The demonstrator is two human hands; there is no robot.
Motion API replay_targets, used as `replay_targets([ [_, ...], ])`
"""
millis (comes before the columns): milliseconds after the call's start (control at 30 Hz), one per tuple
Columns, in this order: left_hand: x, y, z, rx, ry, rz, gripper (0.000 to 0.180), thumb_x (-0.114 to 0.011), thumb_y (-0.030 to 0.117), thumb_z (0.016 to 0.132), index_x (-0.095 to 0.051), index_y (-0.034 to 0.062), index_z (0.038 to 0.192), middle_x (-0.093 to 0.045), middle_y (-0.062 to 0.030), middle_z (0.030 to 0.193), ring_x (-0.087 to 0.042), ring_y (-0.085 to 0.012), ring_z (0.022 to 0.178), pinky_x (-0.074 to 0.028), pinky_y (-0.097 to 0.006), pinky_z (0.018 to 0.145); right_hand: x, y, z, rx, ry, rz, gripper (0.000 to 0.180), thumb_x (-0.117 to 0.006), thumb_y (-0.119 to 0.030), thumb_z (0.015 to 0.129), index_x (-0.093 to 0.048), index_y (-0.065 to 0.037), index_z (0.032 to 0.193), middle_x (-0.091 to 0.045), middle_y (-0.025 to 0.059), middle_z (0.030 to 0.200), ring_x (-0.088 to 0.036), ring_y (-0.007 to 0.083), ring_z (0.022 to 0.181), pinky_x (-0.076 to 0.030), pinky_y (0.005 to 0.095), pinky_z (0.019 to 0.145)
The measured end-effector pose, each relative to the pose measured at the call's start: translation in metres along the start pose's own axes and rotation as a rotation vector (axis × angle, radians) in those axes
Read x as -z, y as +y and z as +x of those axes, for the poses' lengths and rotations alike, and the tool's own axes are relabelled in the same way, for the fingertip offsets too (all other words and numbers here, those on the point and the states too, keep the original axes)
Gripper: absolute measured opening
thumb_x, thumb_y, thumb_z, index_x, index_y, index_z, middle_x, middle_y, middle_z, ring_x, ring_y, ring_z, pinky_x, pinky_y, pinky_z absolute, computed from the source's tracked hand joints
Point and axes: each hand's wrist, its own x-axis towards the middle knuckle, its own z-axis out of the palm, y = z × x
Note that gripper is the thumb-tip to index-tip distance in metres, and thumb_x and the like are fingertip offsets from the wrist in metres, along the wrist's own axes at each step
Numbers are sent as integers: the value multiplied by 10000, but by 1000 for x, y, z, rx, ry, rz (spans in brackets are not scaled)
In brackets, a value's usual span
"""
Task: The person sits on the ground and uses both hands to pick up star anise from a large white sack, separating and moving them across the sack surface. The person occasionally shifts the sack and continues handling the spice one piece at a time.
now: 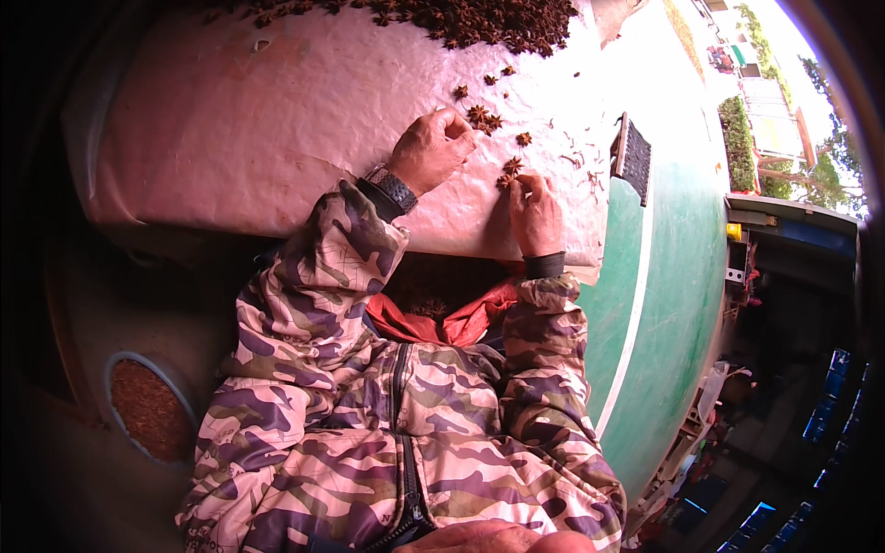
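My left hand (431, 147) rests on a white sheet (277, 138) with its fingers curled in; whatever may be inside them is hidden. Just right of it lies a small cluster of star anise (482, 117). My right hand (535, 214) lies flat-wristed on the sheet, and its fingertips pinch a brown star anise piece (510, 171). A big heap of star anise (479, 23) spreads across the far edge of the sheet. Both arms wear camouflage sleeves, and a watch sits on the left wrist.
A red bag (461, 321) with brown contents sits open in my lap under the sheet's near edge. A round bowl of brown bits (147, 410) stands at lower left. A dark mesh tray (634, 158) lies at the sheet's right edge, above a green floor (673, 276).
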Motion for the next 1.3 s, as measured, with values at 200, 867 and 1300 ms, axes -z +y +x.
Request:
replay_targets([
  [200,1,-9,3,-16,19,111,256,-734,265,923,-664,19,942,-724,-127,839,-715,-248,768,-568,-371,732,-2,-8,-3,-2,43,-34,196,-685,-237,982,-698,-46,1023,-716,169,889,-697,360,807,-542,459,725],
  [867,-22,-1,-11,168,-219,-128,226,-685,233,1022,-621,25,1085,-706,-32,896,-694,-90,766,-537,-232,599,3,-50,-2,-31,214,312,104,-613,-172,1020,-601,-93,1087,-743,161,855,-721,388,752,-535,479,646],
  [1300,-27,8,-11,251,-224,-203,197,-661,150,991,-638,-18,1092,-736,-95,956,-746,-149,832,-595,-251,610,7,-52,-21,100,173,333,127,-651,-52,964,-583,-51,1071,-627,170,931,-658,388,812,-509,463,677],
])
